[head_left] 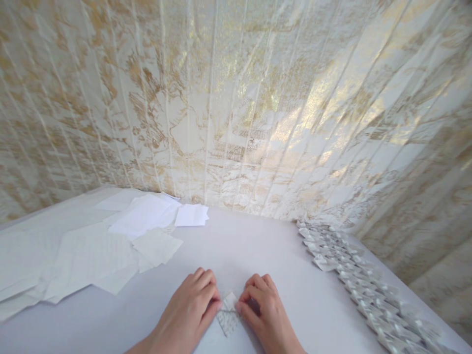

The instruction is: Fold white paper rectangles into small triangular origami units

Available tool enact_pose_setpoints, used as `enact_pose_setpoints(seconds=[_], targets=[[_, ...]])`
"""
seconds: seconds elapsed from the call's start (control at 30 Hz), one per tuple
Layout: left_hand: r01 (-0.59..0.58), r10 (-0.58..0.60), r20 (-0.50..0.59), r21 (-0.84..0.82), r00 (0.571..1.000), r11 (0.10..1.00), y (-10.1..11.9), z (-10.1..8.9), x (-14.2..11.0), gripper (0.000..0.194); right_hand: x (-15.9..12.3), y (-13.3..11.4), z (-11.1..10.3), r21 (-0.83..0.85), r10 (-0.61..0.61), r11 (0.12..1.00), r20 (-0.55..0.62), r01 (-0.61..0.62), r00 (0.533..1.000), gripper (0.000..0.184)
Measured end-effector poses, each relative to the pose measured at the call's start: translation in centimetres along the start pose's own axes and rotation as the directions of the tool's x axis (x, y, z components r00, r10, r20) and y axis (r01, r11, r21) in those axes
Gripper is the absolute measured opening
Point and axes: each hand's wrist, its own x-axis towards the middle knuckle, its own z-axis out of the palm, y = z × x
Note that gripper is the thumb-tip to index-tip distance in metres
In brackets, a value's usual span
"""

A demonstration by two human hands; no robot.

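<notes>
A small piece of folded paper (228, 322) with printed marks lies on the white table near its front middle, one corner pointing toward me and a paler flap at the far side. My left hand (193, 307) pinches its left edge between thumb and curled fingers. On the opposite edge, my right hand (263, 307) grips with thumb and bent fingers. Both fingertips touch the paper where the crease runs across it. The undersides of the fingers are hidden.
Loose paper sheets (92, 250) spread over the left side, with a small white stack (191, 215) at their far right end. Rows of folded paper pieces (365, 290) run along the right edge. A patterned curtain (221, 98) hangs behind the table (258, 241).
</notes>
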Motion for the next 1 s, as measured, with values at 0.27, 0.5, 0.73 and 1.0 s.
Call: enact_pose_setpoints(seconds=[0.27,0.5,0.73,1.0], targets=[[0.061,-0.061,0.004,0.001,0.998,0.998,0.3,0.4,0.5,0.015,0.3,0.0,0.5,-0.078,0.024,0.997,0.049,-0.020,0.998,0.018],[0.081,-0.081,0.005,0.010,0.997,0.997,0.6,0.2,0.9,0.018,0.4,-0.4,0.6,-0.126,0.021,0.992,0.034,-0.016,0.999,0.019],[0.098,-0.097,-0.021,0.015,0.995,0.995,0.5,0.5,1.1,0.019,0.6,-1.3,0.8,-0.153,0.087,0.984,-0.008,-0.087,0.996,0.025],[0.056,-0.057,-0.054,-0.003,0.997,0.998,0.3,0.5,0.6,0.013,0.5,-0.7,0.4,-0.075,0.075,0.995,0.041,-0.071,0.996,0.017]])
